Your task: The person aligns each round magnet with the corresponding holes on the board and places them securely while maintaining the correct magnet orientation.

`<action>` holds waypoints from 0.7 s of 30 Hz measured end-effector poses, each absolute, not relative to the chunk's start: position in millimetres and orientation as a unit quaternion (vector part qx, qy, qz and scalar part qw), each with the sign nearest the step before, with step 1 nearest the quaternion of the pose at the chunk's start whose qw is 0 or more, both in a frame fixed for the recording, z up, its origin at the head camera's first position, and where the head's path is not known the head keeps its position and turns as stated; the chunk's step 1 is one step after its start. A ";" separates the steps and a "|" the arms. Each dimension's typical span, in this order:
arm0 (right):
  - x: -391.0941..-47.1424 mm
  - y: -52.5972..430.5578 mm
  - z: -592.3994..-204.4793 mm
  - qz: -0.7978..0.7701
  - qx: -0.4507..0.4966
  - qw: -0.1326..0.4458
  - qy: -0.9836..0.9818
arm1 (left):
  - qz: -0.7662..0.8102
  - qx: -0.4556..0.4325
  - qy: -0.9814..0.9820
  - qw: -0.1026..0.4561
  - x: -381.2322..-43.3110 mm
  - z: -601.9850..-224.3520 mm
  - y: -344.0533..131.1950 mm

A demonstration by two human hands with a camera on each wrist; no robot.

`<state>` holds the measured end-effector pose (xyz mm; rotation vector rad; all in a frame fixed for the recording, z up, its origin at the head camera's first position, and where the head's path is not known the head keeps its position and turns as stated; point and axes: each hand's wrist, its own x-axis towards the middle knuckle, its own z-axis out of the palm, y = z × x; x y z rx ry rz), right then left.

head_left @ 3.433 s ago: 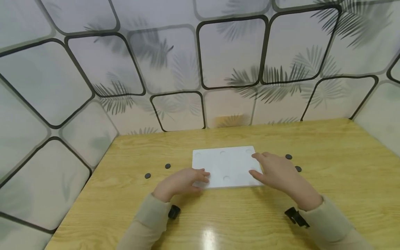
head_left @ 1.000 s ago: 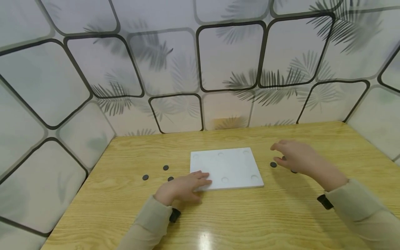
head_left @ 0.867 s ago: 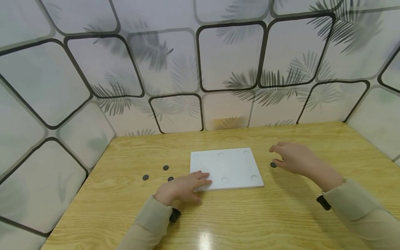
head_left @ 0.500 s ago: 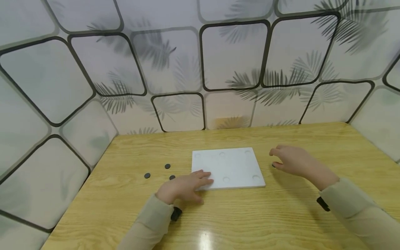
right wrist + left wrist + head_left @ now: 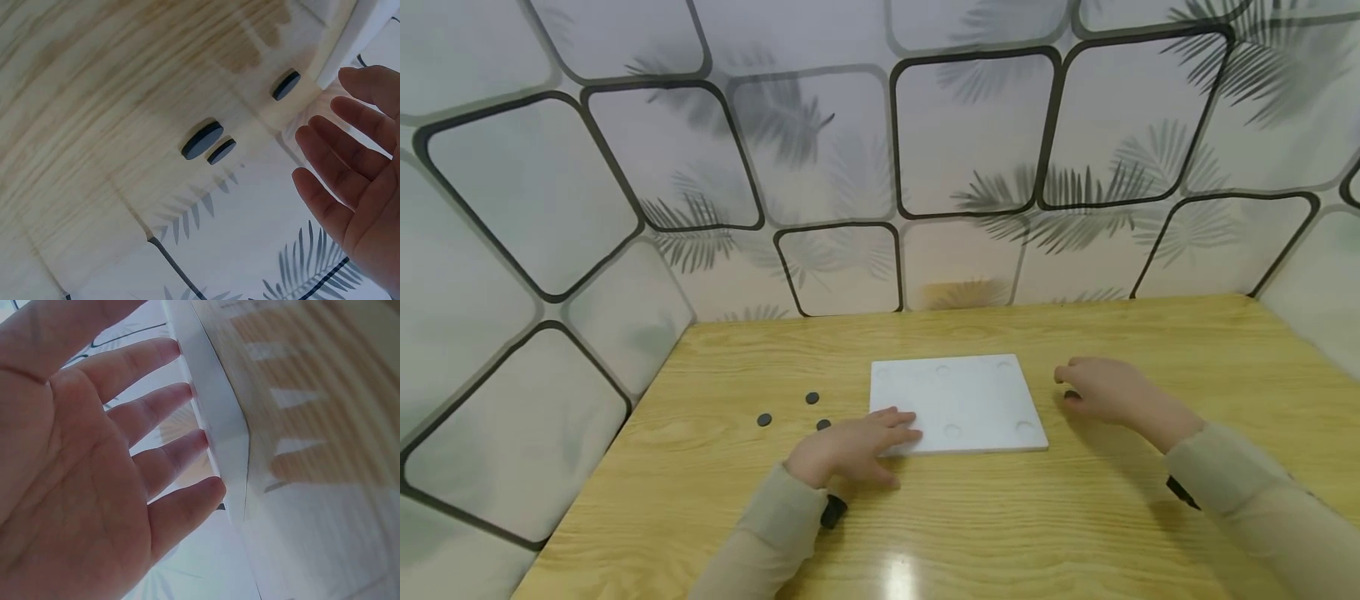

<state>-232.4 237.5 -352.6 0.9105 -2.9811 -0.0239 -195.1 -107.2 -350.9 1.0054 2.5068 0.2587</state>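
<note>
A white rectangular board (image 5: 962, 404) with shallow round recesses lies flat on the wooden table. My left hand (image 5: 857, 446) rests its fingertips on the board's near left corner; in the left wrist view those fingers (image 5: 165, 459) are spread and touch the board's edge (image 5: 219, 419). To the right of the board my right hand (image 5: 1108, 392) hovers low, holding nothing. A small dark disc (image 5: 1071, 394) shows between its thumb and forefinger in the head view. The right wrist view has this hand's fingers (image 5: 325, 194) loosely bent, apart from three dark discs, the closest disc (image 5: 285, 85) near the board.
Left of the board lie three more dark discs: a far disc (image 5: 812, 398), an outer disc (image 5: 764, 419) and a disc (image 5: 823, 424) partly behind the left hand. A patterned wall (image 5: 842, 267) borders the wooden table (image 5: 1000, 508) at the back and sides.
My right hand has left the board's right edge for the discs at the right, then lowered there, covering most of them from the head camera. My left hand stays at the board's corner.
</note>
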 end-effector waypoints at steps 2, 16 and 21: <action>-232.1 238.5 -354.0 -0.014 0.290 0.008 -0.957 | 0.090 0.361 0.904 0.213 -195.3 -351.3 -105.5; -228.0 236.0 -363.4 -0.024 0.286 -0.003 -0.958 | 0.089 0.356 0.907 0.208 -190.4 -356.4 -106.2; -229.7 236.3 -368.6 -0.028 0.292 0.007 -0.956 | 0.089 0.353 0.909 0.205 -190.6 -359.1 -106.0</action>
